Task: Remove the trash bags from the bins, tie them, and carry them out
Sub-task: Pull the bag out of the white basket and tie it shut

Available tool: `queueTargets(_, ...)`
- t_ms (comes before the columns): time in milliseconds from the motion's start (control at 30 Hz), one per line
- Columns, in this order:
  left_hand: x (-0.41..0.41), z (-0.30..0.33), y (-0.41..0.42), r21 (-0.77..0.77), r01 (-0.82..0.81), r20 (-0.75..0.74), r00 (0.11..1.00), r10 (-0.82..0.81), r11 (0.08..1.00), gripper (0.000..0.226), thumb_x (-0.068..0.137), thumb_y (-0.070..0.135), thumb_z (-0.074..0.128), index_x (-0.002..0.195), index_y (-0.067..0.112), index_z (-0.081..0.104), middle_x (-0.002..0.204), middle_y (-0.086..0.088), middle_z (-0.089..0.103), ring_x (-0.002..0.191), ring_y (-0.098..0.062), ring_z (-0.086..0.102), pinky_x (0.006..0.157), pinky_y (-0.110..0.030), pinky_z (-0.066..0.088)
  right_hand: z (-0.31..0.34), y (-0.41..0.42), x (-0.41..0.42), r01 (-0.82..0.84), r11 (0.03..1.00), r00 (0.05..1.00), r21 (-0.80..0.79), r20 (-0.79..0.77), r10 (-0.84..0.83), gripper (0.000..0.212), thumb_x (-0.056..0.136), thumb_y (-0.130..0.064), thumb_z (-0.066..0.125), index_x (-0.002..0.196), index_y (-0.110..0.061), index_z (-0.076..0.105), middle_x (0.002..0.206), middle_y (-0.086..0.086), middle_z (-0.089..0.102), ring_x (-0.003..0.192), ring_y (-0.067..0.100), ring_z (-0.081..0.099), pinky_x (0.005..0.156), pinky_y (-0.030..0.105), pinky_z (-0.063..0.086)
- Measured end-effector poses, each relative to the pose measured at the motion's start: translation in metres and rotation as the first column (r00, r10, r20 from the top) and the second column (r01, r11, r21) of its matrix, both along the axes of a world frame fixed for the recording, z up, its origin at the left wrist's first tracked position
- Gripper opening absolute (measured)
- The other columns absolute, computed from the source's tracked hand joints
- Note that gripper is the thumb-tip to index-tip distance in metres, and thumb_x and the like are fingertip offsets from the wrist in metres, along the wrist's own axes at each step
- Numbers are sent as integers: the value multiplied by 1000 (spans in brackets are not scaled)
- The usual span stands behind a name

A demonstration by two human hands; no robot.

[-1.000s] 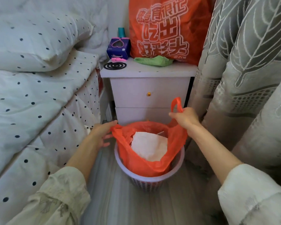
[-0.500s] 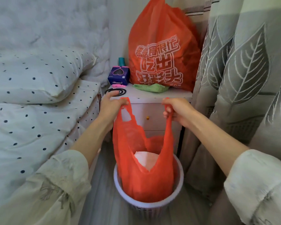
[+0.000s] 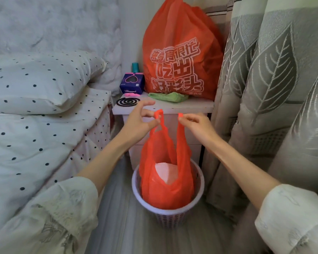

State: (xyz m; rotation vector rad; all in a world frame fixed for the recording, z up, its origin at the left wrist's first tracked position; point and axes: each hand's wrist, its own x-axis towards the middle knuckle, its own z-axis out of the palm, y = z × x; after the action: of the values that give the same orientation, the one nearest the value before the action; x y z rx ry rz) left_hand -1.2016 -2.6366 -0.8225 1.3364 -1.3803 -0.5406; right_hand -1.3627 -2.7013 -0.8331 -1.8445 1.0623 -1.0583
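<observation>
Head view, looking down between bed and curtain. Orange trash bag (image 3: 166,182) hangs stretched upward, its lower body still sitting inside the pale lavender bin (image 3: 168,214) on the floor; white paper waste (image 3: 166,173) shows through the bag's open mouth. Left hand (image 3: 139,121) pinches the left handle loop between thumb and a curled finger, the forefinger sticking out straight above. Right hand (image 3: 197,125) pinches the right handle loop at its fingertips, fingers curled. The two hands sit level and near each other but not touching, with a narrow gap between the raised handles; both are in front of the white nightstand (image 3: 173,107). Both forearms bare, light patterned sleeves pushed up toward the elbows. On the nightstand top: a black mosquito coil (image 3: 128,101) at the front left corner, a purple box (image 3: 132,84) behind it with a teal cylinder (image 3: 135,67) behind that, a folded green cloth (image 3: 168,97), and a big orange printed bag (image 3: 180,57) standing upright against the wall. Bed with white polka-dot quilt (image 3: 35,143) and matching pillow (image 3: 40,83) to the left, just beside the nightstand. Grey leaf-pattern curtain (image 3: 273,88) fills the right side, hanging down beside the bin
</observation>
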Motion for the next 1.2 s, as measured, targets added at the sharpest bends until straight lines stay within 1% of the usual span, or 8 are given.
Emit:
queueTargets(133,4,-27,-1,95,-54,110,993,44,994,72,77,19,71,137,21,31,121,1,54,119,-8,44,97,-9,33,-30,9,-17,-47,996,998,72,55,43,37,88,-11,58,125,-7,57,118,-3,59,101,0,51,82,2,32)
queueTargets(400,12,-97,-13,520,24,145,982,-116,854,144,46,56,79,143,21,-22,158,0,-1,145,-14,7,118,-42,18,-93,-14,-27,51,990,997,128,-67,-43,91,69,-36,77,141,-13,25,145,-2,36,131,11,36,105,25,30)
queueTargets(533,11,-116,-28,518,106,-143,989,-36,849,125,70,27,77,142,20,-25,151,0,29,136,-15,34,112,-35,32,-121,-37,-19,49,984,973,170,-230,-9,132,42,-67,71,147,-30,1,156,-2,21,143,19,23,115,48,27)
queueTargets(633,11,-128,-44,505,131,-250,968,0,853,136,52,45,85,146,31,-12,148,2,36,132,-16,42,110,-41,36,-151,-69,-13,62,976,969,210,-248,-8,135,38,-68,72,147,-30,3,154,0,27,142,20,27,114,47,29)
queueTargets(800,6,-150,-75,406,68,-272,961,50,911,80,62,18,83,131,15,41,114,3,64,95,1,63,85,-19,52,-155,-67,-5,120,953,966,278,-254,-48,30,84,-24,58,110,-10,64,107,14,68,104,26,62,82,27,46)
queueTargets(867,-4,-155,-82,381,34,-217,975,54,924,37,74,3,71,108,11,58,95,-1,66,70,6,60,64,-8,49,-158,-67,-5,184,934,977,308,-158,-140,21,92,-18,47,87,-13,67,82,14,65,85,24,59,68,29,41)
queueTargets(967,-11,-169,-91,353,-49,-84,993,84,934,17,84,3,59,71,14,58,69,1,54,45,10,45,55,-17,41,-167,-72,-6,231,878,958,420,59,-280,29,94,-11,43,108,3,63,95,16,65,94,24,59,74,35,46)
queueTargets(1200,-20,-177,-95,302,-100,-490,836,245,948,22,95,18,41,109,16,58,90,0,64,82,-14,61,75,-25,51,-183,-83,0,173,814,795,554,409,-448,49,80,-30,49,122,-5,57,117,14,63,111,29,57,104,46,43)
